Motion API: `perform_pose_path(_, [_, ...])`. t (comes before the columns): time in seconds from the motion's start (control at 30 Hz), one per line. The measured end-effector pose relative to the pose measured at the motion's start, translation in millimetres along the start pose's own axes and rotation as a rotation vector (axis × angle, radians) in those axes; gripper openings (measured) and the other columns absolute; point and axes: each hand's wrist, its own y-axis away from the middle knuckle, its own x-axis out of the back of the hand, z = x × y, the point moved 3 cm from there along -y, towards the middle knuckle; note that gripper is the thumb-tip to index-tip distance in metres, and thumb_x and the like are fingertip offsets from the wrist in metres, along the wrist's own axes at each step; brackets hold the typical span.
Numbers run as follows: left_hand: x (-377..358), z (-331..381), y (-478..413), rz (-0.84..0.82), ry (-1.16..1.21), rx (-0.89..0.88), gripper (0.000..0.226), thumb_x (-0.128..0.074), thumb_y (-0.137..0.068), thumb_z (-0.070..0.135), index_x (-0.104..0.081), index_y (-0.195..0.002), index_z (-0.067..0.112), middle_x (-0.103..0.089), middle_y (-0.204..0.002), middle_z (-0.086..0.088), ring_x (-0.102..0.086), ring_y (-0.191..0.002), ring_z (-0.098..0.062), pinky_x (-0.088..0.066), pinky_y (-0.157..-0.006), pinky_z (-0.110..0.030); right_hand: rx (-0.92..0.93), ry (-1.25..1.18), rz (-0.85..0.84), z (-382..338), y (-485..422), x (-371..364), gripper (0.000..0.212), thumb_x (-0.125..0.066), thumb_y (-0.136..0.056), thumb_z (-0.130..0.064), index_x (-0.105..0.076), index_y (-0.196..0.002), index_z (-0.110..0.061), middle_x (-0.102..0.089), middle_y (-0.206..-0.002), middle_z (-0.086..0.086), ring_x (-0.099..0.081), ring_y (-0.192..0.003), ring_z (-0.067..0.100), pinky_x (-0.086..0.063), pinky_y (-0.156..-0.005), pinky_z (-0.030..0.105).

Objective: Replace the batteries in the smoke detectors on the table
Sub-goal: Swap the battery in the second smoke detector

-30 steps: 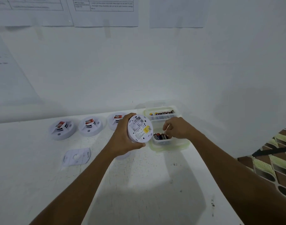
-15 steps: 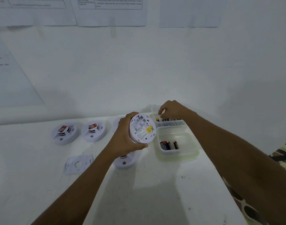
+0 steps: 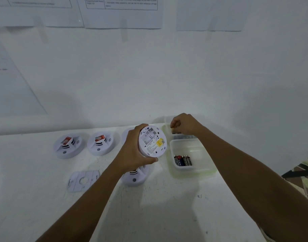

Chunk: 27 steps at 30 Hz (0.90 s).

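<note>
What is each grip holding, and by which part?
Left grip: smoke detector, round its rim. Right grip: curled in the far battery tub; hold cannot be told.

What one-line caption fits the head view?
Left hand holds a round white smoke detector while right hand reaches into the far clear plastic tub.

The left hand [image 3: 132, 151], reached forward and raised, wraps fingers and thumb around a detector [image 3: 153, 141]. The right hand [image 3: 186, 125], stretched farther out, curls its fingertips downward, its grasp unclear.
</note>
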Motion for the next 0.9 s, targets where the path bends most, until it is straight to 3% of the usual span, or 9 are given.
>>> perform_pose_path(0.1, [-1.8, 3.8, -0.5, -0.002, 0.001, -0.004, 0.099, -0.088, -0.051, 0.041, -0.034, -0.133, 0.036, -0.045, -0.13, 0.016, -0.039, -0.121, -0.003, -0.034, -0.099, -0.017, 0.039, -0.149, 0.176, -8.4, 19.1, 14.9, 0.012, -0.078, -0.076, -0.008, -0.073, -0.086, -0.012, -0.071, -0.077, -0.001, -0.065, -0.071, 0.012, -0.045, -0.051, 0.009])
perform_pose_path(0.2, [-3.0, 5.6, -0.1, 0.005, -0.009, -0.018, 0.097, -0.089, -0.052, 0.04, -0.034, -0.132, 0.039, -0.046, -0.127, 0.021, -0.04, -0.12, -0.004, -0.036, -0.099, -0.018, 0.07, -0.488, 0.369, -22.9, 51.3, 30.9, 0.012, -0.078, -0.078, -0.013, -0.072, -0.087, -0.012, -0.071, -0.081, 0.002, -0.06, -0.068, 0.009, -0.044, -0.049, 0.016])
perform_pose_path(0.3, [-5.2, 10.6, -0.7, 0.016, -0.015, -0.044, 0.091, -0.089, -0.053, 0.041, -0.036, -0.126, 0.045, -0.048, -0.122, 0.026, -0.046, -0.117, -0.005, -0.04, -0.099, -0.023, 0.125, -0.713, 0.377, -42.2, 85.4, 23.8, 0.014, -0.08, -0.077, -0.015, -0.07, -0.086, -0.011, -0.072, -0.085, 0.009, -0.06, -0.073, 0.011, -0.049, -0.064, 0.028])
perform_pose_path(0.47, [-11.9, 20.2, 3.5, -0.001, -0.009, -0.048, 0.089, -0.084, -0.053, 0.053, -0.035, -0.127, 0.045, -0.049, -0.12, 0.024, -0.05, -0.115, -0.008, -0.043, -0.099, -0.021, 0.104, -0.671, 0.462, -58.9, 111.4, -19.5, 0.012, -0.081, -0.078, -0.023, -0.07, -0.079, -0.019, -0.07, -0.079, -0.005, -0.064, -0.079, 0.012, -0.053, -0.071, 0.031])
perform_pose_path(0.6, [-6.6, 26.0, 11.0, -0.015, 0.023, -0.004, 0.1, -0.09, -0.057, 0.034, -0.032, -0.137, 0.033, -0.044, -0.132, 0.013, -0.045, -0.116, 0.0, -0.039, -0.095, -0.012, 0.223, -0.508, 0.603, -66.8, 117.8, -39.3, 0.01, -0.078, -0.081, -0.024, -0.072, -0.085, -0.017, -0.066, -0.098, -0.007, -0.061, -0.095, 0.007, -0.053, -0.072, 0.031])
perform_pose_path(0.73, [-7.9, 27.2, 18.9, -0.054, 0.177, 0.038, 0.11, -0.068, -0.056, 0.079, -0.03, -0.137, 0.015, -0.043, -0.14, -0.014, -0.042, -0.128, -0.023, -0.033, -0.114, -0.04, 0.364, -0.376, 0.644, -75.4, 128.8, -52.0, 0.019, -0.066, -0.089, -0.022, -0.074, -0.102, -0.011, -0.065, -0.115, 0.002, -0.054, -0.101, -0.011, -0.049, -0.079, 0.011])
perform_pose_path(0.8, [-4.9, 21.0, 20.6, -0.086, 0.188, 0.077, 0.102, -0.066, -0.052, 0.083, -0.035, -0.13, 0.024, -0.049, -0.138, 0.007, -0.047, -0.127, -0.014, -0.034, -0.113, -0.038, 0.415, -0.312, 0.622, -76.2, 135.3, -59.7, 0.026, -0.058, -0.093, -0.019, -0.072, -0.112, -0.009, -0.062, -0.125, 0.004, -0.051, -0.107, -0.009, -0.042, -0.086, 0.003])
perform_pose_path(0.87, [-0.8, 15.1, 21.7, -0.07, 0.189, 0.095, 0.098, -0.067, -0.044, 0.087, -0.035, -0.119, 0.033, -0.054, -0.119, 0.038, -0.05, -0.115, 0.01, -0.036, -0.109, -0.026, 0.44, -0.256, 0.586, -74.0, 139.6, -66.4, 0.03, -0.055, -0.094, -0.02, -0.069, -0.118, -0.009, -0.058, -0.133, 0.005, -0.047, -0.115, -0.005, -0.036, -0.093, 0.001])
perform_pose_path(0.9, [-0.3, 11.4, 22.9, -0.062, 0.151, 0.083, 0.097, -0.068, -0.043, 0.086, -0.035, -0.117, 0.034, -0.052, -0.117, 0.041, -0.049, -0.11, 0.017, -0.037, -0.106, -0.02, 0.457, -0.236, 0.559, -71.9, 139.9, -68.0, 0.031, -0.056, -0.094, -0.022, -0.069, -0.12, -0.009, -0.057, -0.135, 0.006, -0.045, -0.116, -0.004, -0.034, -0.094, 0.0])
